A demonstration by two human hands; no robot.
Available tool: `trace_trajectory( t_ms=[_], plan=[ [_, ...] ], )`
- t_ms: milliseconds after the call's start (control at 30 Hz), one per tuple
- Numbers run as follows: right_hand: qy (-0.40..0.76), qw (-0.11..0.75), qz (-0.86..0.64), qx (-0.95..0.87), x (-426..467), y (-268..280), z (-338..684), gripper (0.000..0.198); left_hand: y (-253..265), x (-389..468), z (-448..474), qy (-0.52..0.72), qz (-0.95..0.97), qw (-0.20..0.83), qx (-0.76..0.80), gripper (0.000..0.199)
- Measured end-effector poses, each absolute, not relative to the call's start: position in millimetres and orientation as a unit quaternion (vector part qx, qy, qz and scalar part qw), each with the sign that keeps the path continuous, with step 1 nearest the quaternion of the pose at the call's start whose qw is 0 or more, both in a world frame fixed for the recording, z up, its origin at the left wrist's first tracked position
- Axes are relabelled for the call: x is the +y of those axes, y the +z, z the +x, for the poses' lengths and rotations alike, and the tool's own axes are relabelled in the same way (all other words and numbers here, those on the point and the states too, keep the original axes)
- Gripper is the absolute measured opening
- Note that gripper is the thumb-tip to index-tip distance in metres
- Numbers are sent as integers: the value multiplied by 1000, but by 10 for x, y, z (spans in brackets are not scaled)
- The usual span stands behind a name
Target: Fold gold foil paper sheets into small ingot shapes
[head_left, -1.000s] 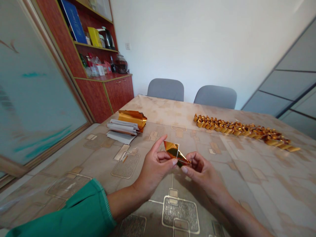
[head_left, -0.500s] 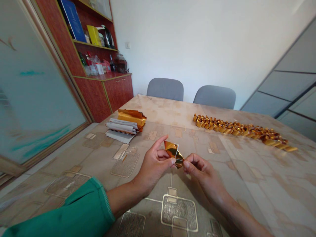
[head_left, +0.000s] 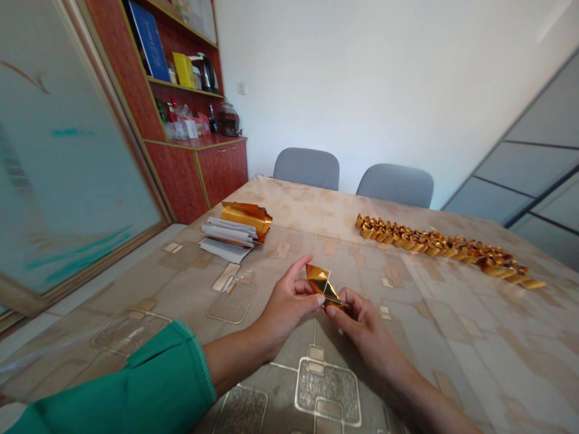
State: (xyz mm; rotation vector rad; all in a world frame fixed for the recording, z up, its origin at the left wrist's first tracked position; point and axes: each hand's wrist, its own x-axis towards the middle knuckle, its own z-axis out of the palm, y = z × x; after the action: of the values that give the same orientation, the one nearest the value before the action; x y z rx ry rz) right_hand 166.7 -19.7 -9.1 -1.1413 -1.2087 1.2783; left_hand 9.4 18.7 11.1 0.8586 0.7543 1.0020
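Observation:
Above the table, a small piece of folded gold foil paper is held between both hands. My left hand pinches its left and lower side, thumb in front, with the index finger stretched up behind it. My right hand grips the lower right corner between thumb and bent fingers. Pale edges of the paper's back show along the folds. Farther off to the left lies a stack of foil sheets, some showing grey-white and others gold. Rows of folded gold foil pieces stand on the right.
A patterned cloth covers the table. Two grey chairs are at its far edge by the white wall. A red-brown cabinet with shelves of bottles and a kettle stands at the left, near a frosted glass door.
My right thumb and fingers have moved left and closer to my left hand, farther onto the folded foil's lower corner. The camera view has shifted slightly.

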Motion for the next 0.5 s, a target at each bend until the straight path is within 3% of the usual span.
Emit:
trace_trajectory(
  t_ms=[200,500],
  plan=[
    [588,521,-435,-439,-206,-72,1671,39,107,207,89,460,395,724,329,94],
    [571,513,-440,-466,-197,-112,1684,36,100,234,65,464,397,719,332,93]
  ],
)
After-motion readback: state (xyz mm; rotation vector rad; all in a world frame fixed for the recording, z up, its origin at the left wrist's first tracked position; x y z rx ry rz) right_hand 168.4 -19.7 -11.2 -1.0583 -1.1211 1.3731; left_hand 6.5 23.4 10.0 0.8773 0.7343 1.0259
